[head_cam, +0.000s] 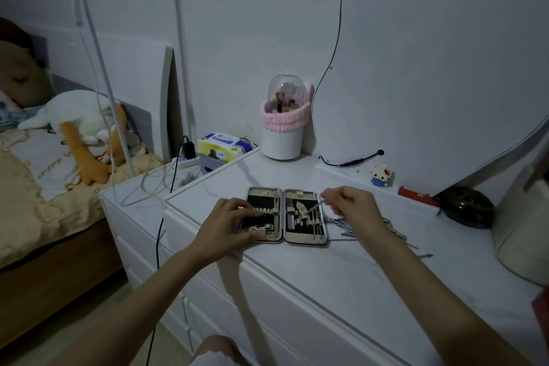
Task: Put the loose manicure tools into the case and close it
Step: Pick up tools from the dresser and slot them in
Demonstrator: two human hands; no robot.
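Note:
The manicure case (286, 242) lies open flat on the white dresser top, black lining and beige loops showing in both halves. My left hand (228, 221) rests on the left half, fingers spread over the loops, thumb on the near rim. My right hand (353, 202) pinches a thin metal tool (315, 207) whose tip points down-left into the right half. Several tools sit in that half's loops. A nail clipper (261, 227) lies in the left half. Loose metal tools (346, 229) lie on the top right of the case, partly hidden by my right wrist.
A white brush holder with a clear dome and pink band (282, 125) stands behind the case. A small block figure (381, 175), a red lighter (417, 195) and a dark round object (466, 206) lie along the mirror (445, 68). Cables and a wipes pack (224, 142) sit at left.

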